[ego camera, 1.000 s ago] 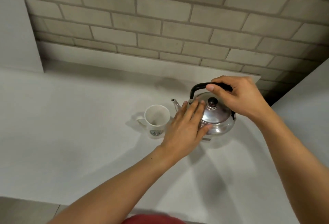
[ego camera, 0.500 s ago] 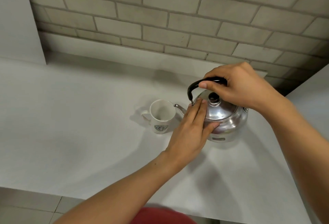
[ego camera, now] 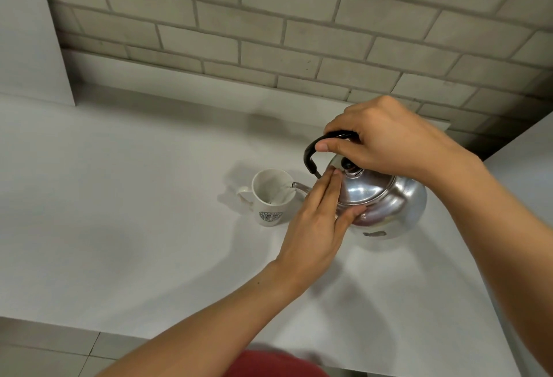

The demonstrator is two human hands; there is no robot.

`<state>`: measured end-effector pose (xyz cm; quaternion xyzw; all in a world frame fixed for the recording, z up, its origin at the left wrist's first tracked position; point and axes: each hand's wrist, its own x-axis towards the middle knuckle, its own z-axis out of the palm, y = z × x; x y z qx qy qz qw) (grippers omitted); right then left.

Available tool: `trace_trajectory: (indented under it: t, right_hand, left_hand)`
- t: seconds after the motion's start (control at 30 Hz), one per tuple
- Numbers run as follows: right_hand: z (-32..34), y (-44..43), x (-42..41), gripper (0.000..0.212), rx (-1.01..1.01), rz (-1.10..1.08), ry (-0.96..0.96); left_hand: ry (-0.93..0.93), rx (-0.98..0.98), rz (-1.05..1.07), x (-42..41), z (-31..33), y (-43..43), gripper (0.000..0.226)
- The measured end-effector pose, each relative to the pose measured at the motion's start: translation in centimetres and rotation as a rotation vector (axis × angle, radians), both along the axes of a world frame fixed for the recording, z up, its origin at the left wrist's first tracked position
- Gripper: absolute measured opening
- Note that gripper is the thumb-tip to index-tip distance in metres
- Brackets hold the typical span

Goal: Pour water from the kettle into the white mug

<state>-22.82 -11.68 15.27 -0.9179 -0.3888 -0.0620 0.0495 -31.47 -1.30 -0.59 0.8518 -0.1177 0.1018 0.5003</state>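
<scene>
— Which way does the kettle (ego camera: 386, 197) point?

— Spout to the left, tipped down over the rim of the white mug (ego camera: 270, 197) — its long axis runs left to right above the pale counter (ego camera: 119, 197).

— And the grip?

— The right hand (ego camera: 386, 140) is curled closed around the black arched handle on top; the left hand (ego camera: 317, 224) lies flat, fingers together, against the lid. Polished, rounded metal; glazed mug, upright.
</scene>
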Motion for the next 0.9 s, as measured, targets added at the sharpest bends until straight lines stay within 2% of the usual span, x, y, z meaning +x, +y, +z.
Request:
trace_trajectory:
  t: [0.23,0.47,0.6,0.9]
  right_hand:
    - [1.0,1.0,-0.3,0.059,-0.061,-0.008,0.008]
    - [1.9,1.9,-0.6,0.054,-0.114,-0.013,0.018]
    - [2.3,2.2,-0.7,0.042,-0.130,-0.026,0.019]
    - [2.8,2.7,-0.6,0.042,-0.199,-0.049,0.018]
  left_hand:
    - [0.001,-0.073,0.014,-0.1,0.0,-0.3,0.070]
    - [-0.007,-0.167,0.038,0.0,-0.1,-0.8,0.062]
    - [-0.003,-0.194,0.033,0.1,0.0,-0.9,0.062]
    - [-0.034,-0.231,0.054,0.3,0.0,-1.4,0.060]
